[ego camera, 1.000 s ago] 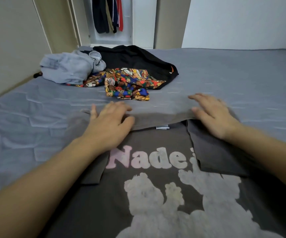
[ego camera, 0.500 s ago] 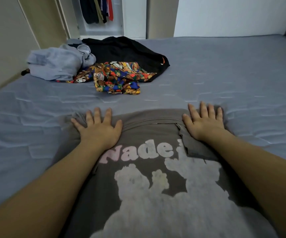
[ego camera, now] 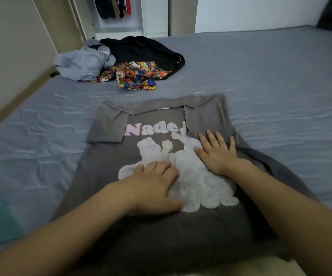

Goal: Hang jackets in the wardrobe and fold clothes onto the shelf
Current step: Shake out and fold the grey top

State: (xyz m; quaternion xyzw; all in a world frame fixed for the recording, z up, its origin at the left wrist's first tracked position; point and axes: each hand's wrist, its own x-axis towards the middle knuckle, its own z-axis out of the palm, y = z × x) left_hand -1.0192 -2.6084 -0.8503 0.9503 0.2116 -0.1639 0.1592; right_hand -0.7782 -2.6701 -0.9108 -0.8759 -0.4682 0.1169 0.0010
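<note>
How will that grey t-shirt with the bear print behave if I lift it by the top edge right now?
The grey t-shirt will probably go limp and sag: its cloth already creases under the left hand and the right hand. The folded-in sleeves likely drop open, since nothing pins them. It looks thin, so probably light, and it should slide easily on the bed sheet.

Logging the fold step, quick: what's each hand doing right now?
Left hand: open, flat on the grey T-shirt.
Right hand: open, fingers spread, pressing the same shirt.
</note>
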